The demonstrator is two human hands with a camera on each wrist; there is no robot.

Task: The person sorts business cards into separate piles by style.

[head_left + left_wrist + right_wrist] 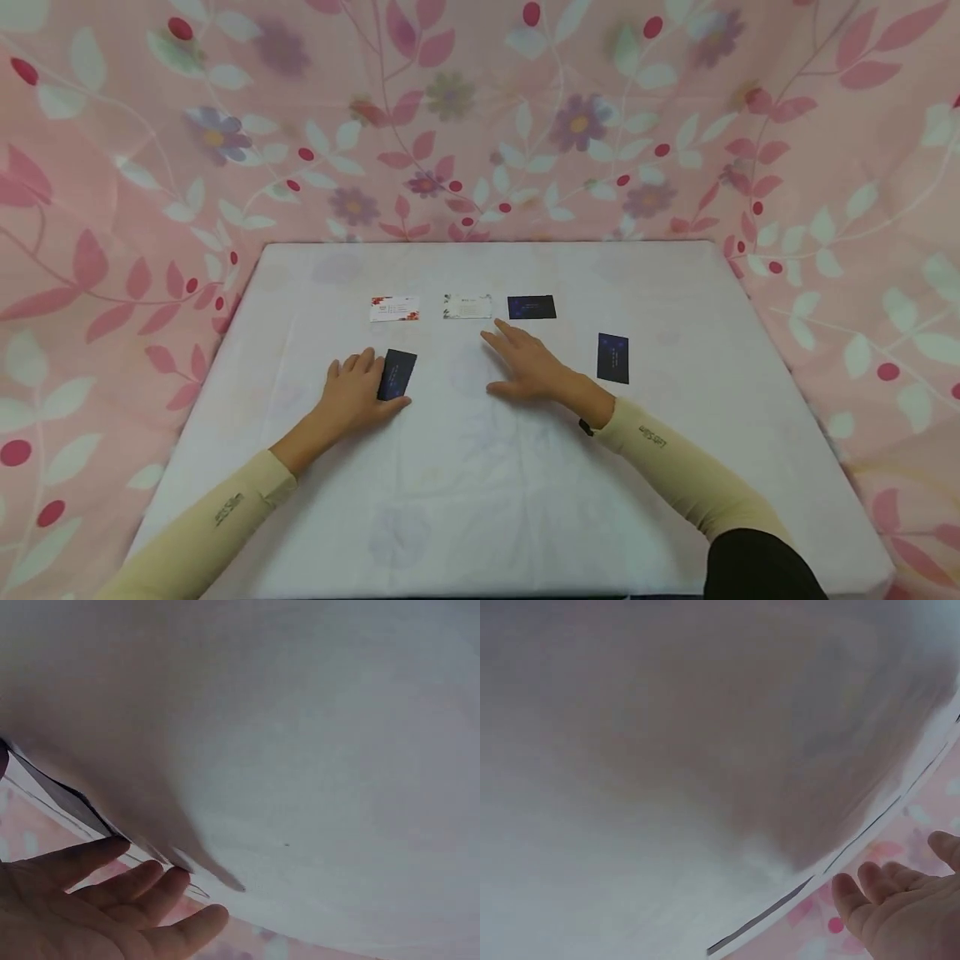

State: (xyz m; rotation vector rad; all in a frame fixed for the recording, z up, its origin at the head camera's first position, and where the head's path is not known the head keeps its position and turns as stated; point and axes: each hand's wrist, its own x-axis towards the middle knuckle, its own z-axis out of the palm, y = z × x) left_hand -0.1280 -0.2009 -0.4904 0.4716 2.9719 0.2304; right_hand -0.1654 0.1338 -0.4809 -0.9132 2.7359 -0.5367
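My left hand [352, 396] is low over the left part of the table, holding a dark blue business card [397, 375] between thumb and index finger. In the left wrist view this card [64, 799] spans from the thumb, mostly cut off at the edge, to the index fingertip. My right hand [528, 367] has its fingers spread and holds nothing. Its fingertips point at a white business card with leaf corners [467, 307] and a dark blue card lying crosswise [532, 307]. To the right of that hand lies another dark blue card [612, 358], set lengthwise.
A white business card with orange-red corners [394, 308] lies at the left of the back row. A white cloth covers the table [465, 500]. Pink flowered fabric [480, 125] stands behind the table and along both sides.
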